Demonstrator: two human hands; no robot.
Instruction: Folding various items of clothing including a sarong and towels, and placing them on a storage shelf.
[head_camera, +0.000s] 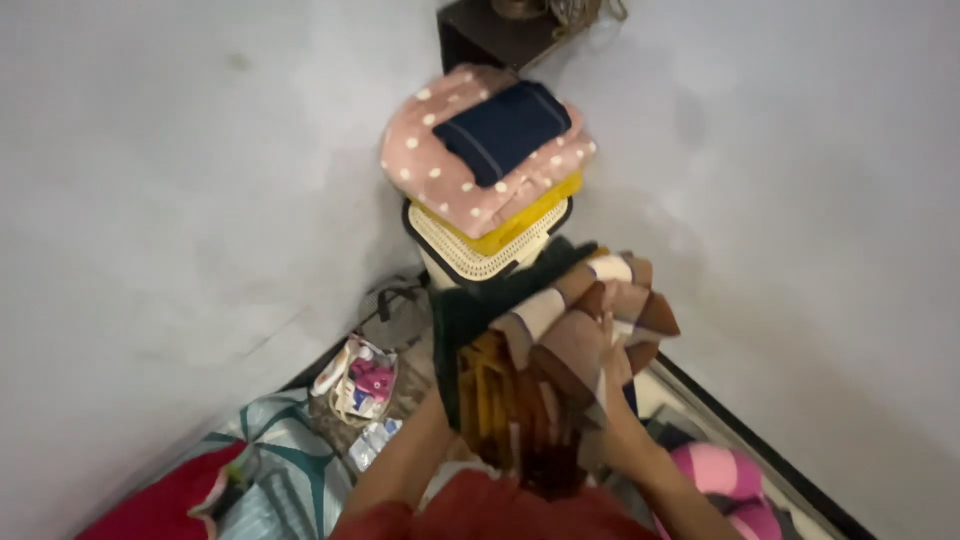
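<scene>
Both hands are gripping a bundle of folded clothes (560, 370) from below. The right hand (618, 400) is closing on its brown and cream edge; the left hand (440, 400) is mostly hidden under it, so its grip cannot be told. The bundle is being carried upright, near the basket (480, 262) in the far corner, which already bears folded clothes (470, 150).

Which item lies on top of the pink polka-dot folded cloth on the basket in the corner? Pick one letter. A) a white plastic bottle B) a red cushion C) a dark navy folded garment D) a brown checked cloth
C: a dark navy folded garment rests on the pink polka-dot folded cloth, which sits over a yellow folded layer on the cream woven basket.
</scene>
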